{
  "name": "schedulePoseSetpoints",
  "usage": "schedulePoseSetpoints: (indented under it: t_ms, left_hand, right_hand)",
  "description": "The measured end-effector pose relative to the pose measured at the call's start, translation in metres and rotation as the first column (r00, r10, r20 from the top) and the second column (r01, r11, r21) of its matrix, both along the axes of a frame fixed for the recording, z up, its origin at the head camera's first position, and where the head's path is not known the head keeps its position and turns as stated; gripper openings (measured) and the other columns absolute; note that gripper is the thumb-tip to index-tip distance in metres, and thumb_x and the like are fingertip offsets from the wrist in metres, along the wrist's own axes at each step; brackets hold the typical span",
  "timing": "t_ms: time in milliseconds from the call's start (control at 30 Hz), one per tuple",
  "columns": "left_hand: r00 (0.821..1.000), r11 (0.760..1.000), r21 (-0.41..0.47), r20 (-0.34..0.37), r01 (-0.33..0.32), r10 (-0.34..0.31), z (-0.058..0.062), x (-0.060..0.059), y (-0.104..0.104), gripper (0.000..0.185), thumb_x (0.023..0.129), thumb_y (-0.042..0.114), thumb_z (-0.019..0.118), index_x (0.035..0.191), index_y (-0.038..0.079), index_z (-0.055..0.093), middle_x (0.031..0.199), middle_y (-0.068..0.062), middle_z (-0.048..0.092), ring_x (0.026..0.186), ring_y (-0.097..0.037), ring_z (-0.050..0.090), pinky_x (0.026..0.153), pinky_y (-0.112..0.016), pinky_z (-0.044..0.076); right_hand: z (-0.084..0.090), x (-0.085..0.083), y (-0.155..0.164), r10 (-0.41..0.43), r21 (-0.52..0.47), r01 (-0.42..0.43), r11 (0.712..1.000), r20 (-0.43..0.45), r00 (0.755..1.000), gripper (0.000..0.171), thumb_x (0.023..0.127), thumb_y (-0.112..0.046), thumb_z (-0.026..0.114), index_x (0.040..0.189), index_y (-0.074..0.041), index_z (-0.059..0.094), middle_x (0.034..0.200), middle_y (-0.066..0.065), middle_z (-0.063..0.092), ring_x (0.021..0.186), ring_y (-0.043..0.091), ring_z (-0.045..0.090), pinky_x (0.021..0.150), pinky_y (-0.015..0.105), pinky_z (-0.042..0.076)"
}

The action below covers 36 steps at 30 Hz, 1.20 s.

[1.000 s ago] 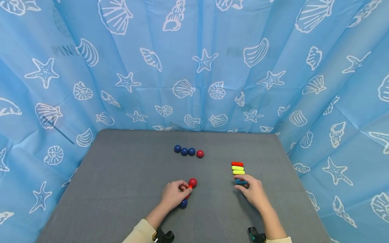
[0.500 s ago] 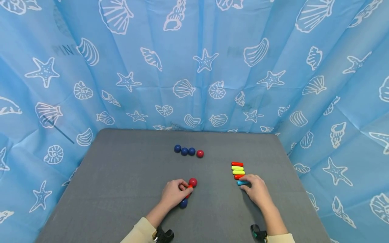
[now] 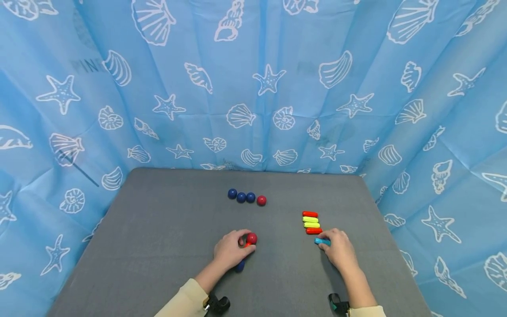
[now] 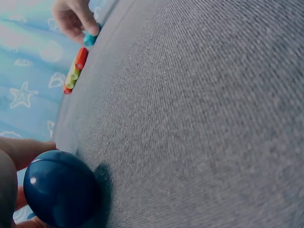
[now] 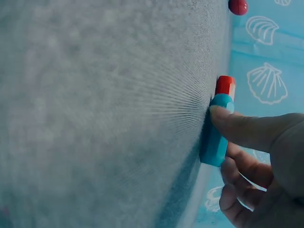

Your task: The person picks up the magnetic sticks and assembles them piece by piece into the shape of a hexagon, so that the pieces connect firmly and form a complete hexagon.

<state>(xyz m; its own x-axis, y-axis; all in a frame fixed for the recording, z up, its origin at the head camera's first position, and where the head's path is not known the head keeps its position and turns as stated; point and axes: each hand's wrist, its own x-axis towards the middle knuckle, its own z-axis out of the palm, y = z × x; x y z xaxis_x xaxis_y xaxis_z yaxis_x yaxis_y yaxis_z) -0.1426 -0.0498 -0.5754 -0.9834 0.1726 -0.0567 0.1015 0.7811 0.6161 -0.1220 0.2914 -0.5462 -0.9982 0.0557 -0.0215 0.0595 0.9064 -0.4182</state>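
At the middle of the table, my left hand (image 3: 231,250) curls its index finger and thumb round a red ball (image 3: 251,238). A bit of red stick (image 3: 248,245) shows against that ball, and the hand covers the rest of it. Beyond the thumb on the near side sits a dark blue ball (image 3: 240,266), large in the left wrist view. My right hand (image 3: 338,251) pinches a light blue stick (image 3: 322,241) between thumb and fingers, low over the cloth. In the right wrist view a red stick (image 5: 225,85) lies just past the blue stick's far end.
Left of my right hand, on its far side, red and yellow sticks (image 3: 310,222) lie side by side in a short row. Farther back, several dark blue balls (image 3: 241,197) and one red ball (image 3: 261,200) form a line. A shell-print curtain (image 3: 253,97) hangs behind the grey table (image 3: 158,211).
My right hand has drawn the light blue stick rightward and nearer, uncovering the row's near red stick. My left hand's finger and thumb have spread from the red stick to around the red ball.
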Motion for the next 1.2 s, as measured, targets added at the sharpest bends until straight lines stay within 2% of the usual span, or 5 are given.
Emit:
schedulePoseSetpoints:
  t_ms: [267, 500, 733, 967, 1200]
  left_hand:
    - [0.999, 0.999, 0.031, 0.029, -0.043, 0.042, 0.001, -0.001, 0.002, 0.035, 0.083, 0.043, 0.079, 0.109, 0.025, 0.065, 0.077, 0.009, 0.052, 0.066, -0.01, 0.048, 0.057, -0.03, 0.034]
    - [1.0, 0.999, 0.036, 0.031, -0.006, 0.005, 0.002, -0.001, 0.002, 0.035, 0.085, 0.041, 0.077, 0.115, 0.028, 0.067, 0.078, 0.007, 0.052, 0.066, -0.012, 0.047, 0.057, -0.03, 0.033]
    - [1.0, 0.998, 0.064, 0.008, -0.028, 0.027, 0.006, 0.002, 0.002, 0.029, 0.085, 0.039, 0.077, 0.109, 0.026, 0.069, 0.078, 0.008, 0.052, 0.069, -0.011, 0.048, 0.06, -0.031, 0.034]
    - [0.999, 0.997, 0.064, -0.003, -0.045, 0.045, 0.004, 0.003, 0.003, 0.027, 0.085, 0.041, 0.077, 0.105, 0.026, 0.068, 0.077, 0.008, 0.052, 0.068, -0.01, 0.048, 0.06, -0.029, 0.034]
    - [0.999, 0.997, 0.051, -0.015, -0.049, 0.05, 0.002, 0.003, 0.001, 0.027, 0.084, 0.04, 0.078, 0.104, 0.025, 0.068, 0.078, 0.006, 0.053, 0.068, -0.011, 0.048, 0.061, -0.03, 0.035]
  right_hand:
    - [0.016, 0.005, -0.026, 0.041, -0.06, -0.045, 0.997, -0.07, 0.997, 0.03, 0.084, -0.012, 0.081, 0.113, -0.007, 0.072, 0.11, 0.012, 0.071, 0.102, 0.032, 0.065, 0.086, 0.053, 0.051]
    - [0.016, -0.005, -0.06, 0.131, -0.123, -0.15, 0.981, -0.151, 0.98, 0.023, 0.082, -0.012, 0.084, 0.103, -0.012, 0.076, 0.102, 0.003, 0.072, 0.093, 0.021, 0.067, 0.084, 0.045, 0.054]
    - [0.009, -0.017, -0.092, 0.236, -0.143, -0.26, 0.955, -0.162, 0.958, 0.019, 0.083, -0.017, 0.083, 0.101, -0.018, 0.077, 0.1, -0.004, 0.071, 0.096, 0.019, 0.065, 0.088, 0.043, 0.052]
    - [0.004, -0.027, -0.111, 0.284, -0.15, -0.313, 0.938, -0.184, 0.941, 0.018, 0.086, -0.018, 0.081, 0.103, -0.018, 0.077, 0.1, -0.004, 0.07, 0.095, 0.019, 0.065, 0.09, 0.042, 0.053]
    - [0.001, -0.033, -0.121, 0.355, -0.2, -0.378, 0.904, -0.141, 0.924, 0.019, 0.088, -0.011, 0.078, 0.107, -0.013, 0.076, 0.105, 0.001, 0.071, 0.098, 0.02, 0.066, 0.092, 0.043, 0.054]
